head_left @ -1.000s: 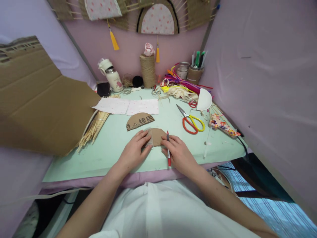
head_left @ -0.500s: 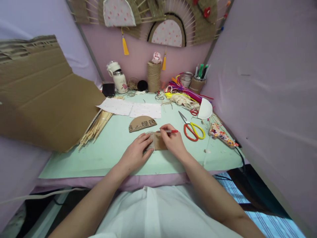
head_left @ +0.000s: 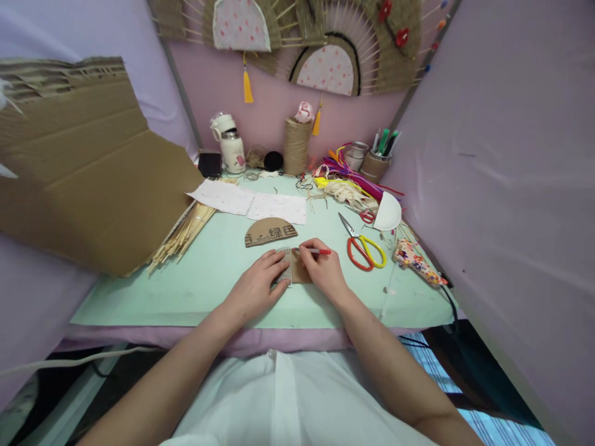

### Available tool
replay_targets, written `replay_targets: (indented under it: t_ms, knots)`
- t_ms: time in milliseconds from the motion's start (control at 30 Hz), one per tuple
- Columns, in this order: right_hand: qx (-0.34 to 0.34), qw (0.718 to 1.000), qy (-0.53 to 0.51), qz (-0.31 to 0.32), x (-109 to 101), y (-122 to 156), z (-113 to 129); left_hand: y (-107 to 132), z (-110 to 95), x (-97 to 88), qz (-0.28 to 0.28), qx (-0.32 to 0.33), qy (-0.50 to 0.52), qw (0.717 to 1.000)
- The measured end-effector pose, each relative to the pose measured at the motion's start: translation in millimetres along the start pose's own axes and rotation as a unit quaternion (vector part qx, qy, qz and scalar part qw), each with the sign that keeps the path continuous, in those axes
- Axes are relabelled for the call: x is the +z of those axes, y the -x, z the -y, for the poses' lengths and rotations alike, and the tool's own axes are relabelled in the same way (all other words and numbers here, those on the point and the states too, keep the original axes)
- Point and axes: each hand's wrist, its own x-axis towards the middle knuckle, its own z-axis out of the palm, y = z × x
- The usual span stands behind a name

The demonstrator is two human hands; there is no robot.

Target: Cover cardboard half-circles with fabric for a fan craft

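Observation:
My left hand point(head_left: 261, 280) lies flat with fingers spread, pressing a pale greyish rectangular piece point(head_left: 287, 262) down on the table. Under that piece shows a small brown piece of cardboard point(head_left: 301, 272), partly hidden by my right hand. Between the fingertips of my right hand point(head_left: 321, 270) is a pen with a red end point(head_left: 324, 251). Its tip meets the upper part of the cardboard, along the edge of the greyish piece. Just above my hands lies a half-round cardboard cutout point(head_left: 271, 232) with printed characters.
Scissors point(head_left: 360, 243) and a flower-patterned glue gun point(head_left: 418, 263) lie to the right. White dotted fabric pieces point(head_left: 277, 207) are behind the cutout. A large cardboard sheet point(head_left: 93, 167) leans over bamboo sticks point(head_left: 183, 235) at left. A twine spool point(head_left: 297, 146) and a bottle point(head_left: 232, 148) stand at the back.
The pen's tip has shifted slightly toward the edge of the greyish piece, with my right hand. My left hand stays pressed down. The whole view has turned a little.

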Motion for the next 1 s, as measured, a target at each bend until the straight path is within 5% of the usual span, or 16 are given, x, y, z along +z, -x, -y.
replay_targets:
  t_ms: [1000]
  knots:
    - [-0.018,1.000,0.004,0.014,0.0,5.1,-2.2,0.7,0.3,1.4,-0.005,0.001,-0.005,1.000]
